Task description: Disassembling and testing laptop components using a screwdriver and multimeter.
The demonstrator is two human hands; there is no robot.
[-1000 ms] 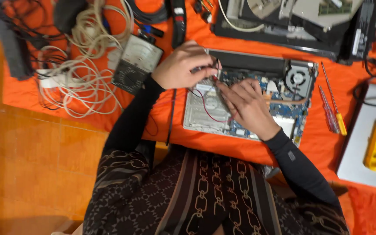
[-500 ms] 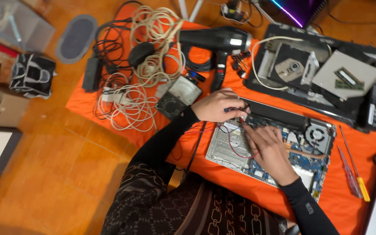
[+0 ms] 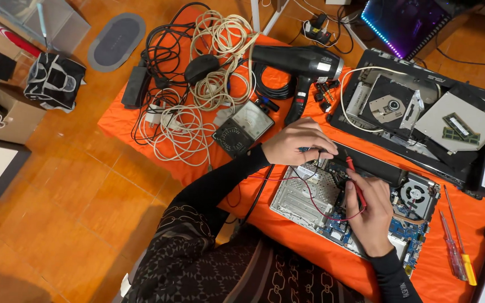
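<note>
The left hand pinches a black probe and the right hand a red probe, both tips over the opened laptop; a meter lies just left.

Cable pile, meter and hair dryer crowd the far side; bare orange cloth lies near the laptop.
</note>
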